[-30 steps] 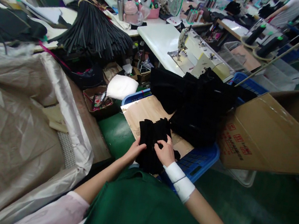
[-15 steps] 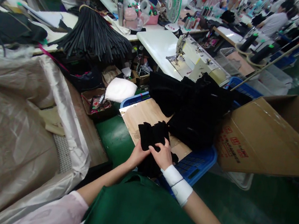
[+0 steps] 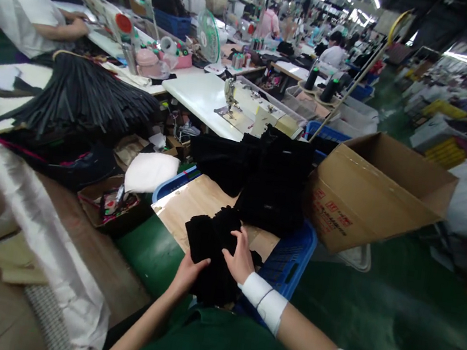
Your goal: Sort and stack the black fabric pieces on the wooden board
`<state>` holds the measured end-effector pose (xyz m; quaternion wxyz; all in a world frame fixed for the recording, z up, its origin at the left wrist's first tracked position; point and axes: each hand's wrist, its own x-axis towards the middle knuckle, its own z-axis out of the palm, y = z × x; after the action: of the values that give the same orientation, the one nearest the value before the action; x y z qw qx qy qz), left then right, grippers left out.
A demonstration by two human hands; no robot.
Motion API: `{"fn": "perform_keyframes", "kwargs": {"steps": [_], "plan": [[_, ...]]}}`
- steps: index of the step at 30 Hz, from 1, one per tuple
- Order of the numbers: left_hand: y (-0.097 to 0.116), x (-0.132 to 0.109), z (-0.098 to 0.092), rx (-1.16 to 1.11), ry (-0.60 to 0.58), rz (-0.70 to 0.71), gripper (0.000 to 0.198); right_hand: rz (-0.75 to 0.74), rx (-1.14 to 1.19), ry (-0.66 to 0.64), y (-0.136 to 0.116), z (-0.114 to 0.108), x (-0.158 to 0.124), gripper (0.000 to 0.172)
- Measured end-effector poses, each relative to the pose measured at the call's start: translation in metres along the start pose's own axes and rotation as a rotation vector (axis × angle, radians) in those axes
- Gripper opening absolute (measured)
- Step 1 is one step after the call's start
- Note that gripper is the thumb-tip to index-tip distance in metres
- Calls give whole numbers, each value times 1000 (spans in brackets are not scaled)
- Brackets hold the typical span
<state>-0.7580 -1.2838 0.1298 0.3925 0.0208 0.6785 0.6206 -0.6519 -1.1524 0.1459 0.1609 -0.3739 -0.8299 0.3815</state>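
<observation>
Black fabric pieces lie over a brown cardboard sheet on top of a blue basket. My left hand grips the left part of the fabric, thumb on top and fingers hidden beneath. On the right side of the same fabric rests my right hand, its thumb and fingers apart; a white band wraps that wrist. Beyond both hands, a larger heap of black fabric covers the back of the basket.
A cardboard box stands right of the basket. Behind are a sewing machine and a bundle of black strips. A white pillow-like item lies left. A person in white works at the far left.
The camera view has tilted up and turned right. My hands have moved apart, and the black fabric between them now shows as two spread parts.
</observation>
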Motion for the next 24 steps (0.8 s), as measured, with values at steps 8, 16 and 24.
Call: {"fn": "perform_keyframes", "kwargs": {"steps": [8,16,24], "plan": [[10,2,0,44,-39,8,56,332,76,-172,-3,-12,27,48],[28,4,-33,78,14,-84,47,337,534,-116,3,-85,36,45],[70,-5,-64,-11,96,-195,45,479,892,-237,0,-176,21,47]]}}
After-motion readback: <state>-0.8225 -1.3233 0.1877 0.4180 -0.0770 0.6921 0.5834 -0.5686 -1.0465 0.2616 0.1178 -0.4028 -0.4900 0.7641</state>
